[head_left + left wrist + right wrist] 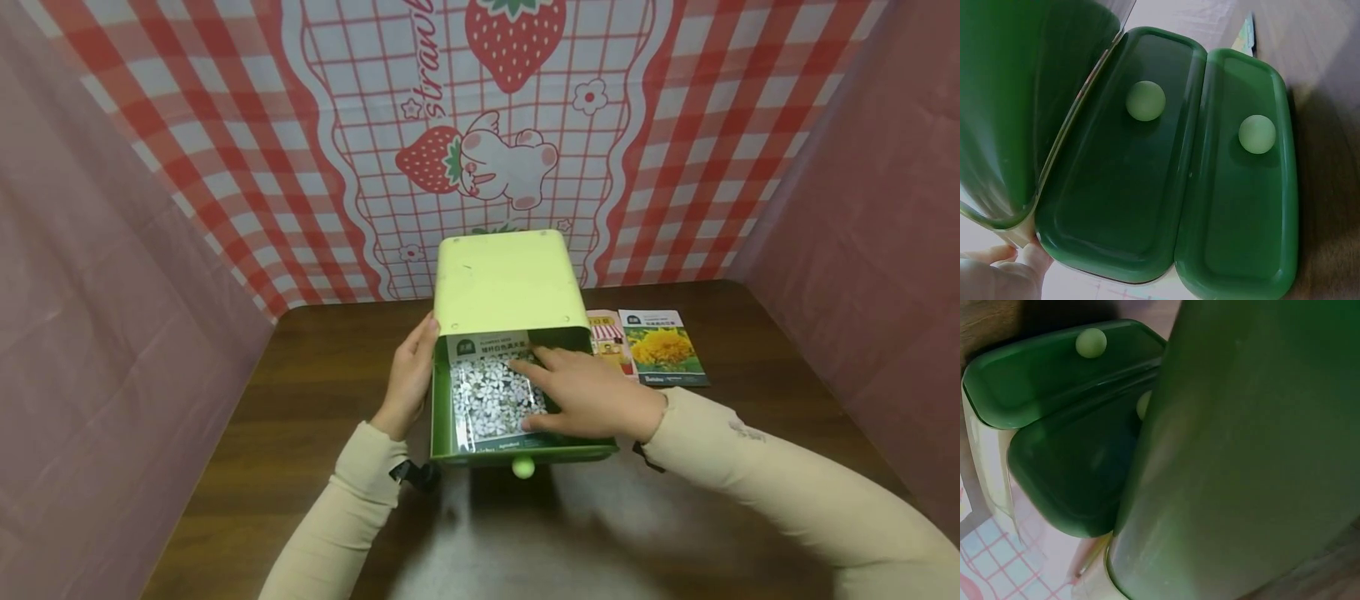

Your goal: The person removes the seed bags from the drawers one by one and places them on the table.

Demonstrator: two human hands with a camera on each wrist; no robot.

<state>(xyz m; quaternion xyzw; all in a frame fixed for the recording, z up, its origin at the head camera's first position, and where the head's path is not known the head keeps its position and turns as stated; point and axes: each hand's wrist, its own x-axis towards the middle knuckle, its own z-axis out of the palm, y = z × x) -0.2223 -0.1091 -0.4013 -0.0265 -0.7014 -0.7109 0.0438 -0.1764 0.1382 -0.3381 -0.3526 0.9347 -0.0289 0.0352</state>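
A drawer cabinet with a pale yellow-green top (510,279) stands on the table, its green top drawer (441,408) pulled out toward me. Inside that drawer lies a seed packet (491,396) printed with white flowers. My right hand (588,392) reaches over the drawer's right side, its fingers and thumb spread on the packet. Against the cabinet's left side rests my left hand (408,371), fingers extended along the wall. In the left wrist view, the left hand (1007,275) touches the cabinet's edge beside the two closed lower drawers (1116,181).
To the cabinet's right lie a packet with yellow flowers (663,348) and a pink illustrated packet (611,342), partly hidden by the cabinet. A round knob (523,467) sticks out from the pulled-out drawer's front. Behind the table hangs a strawberry-print cloth (360,167).
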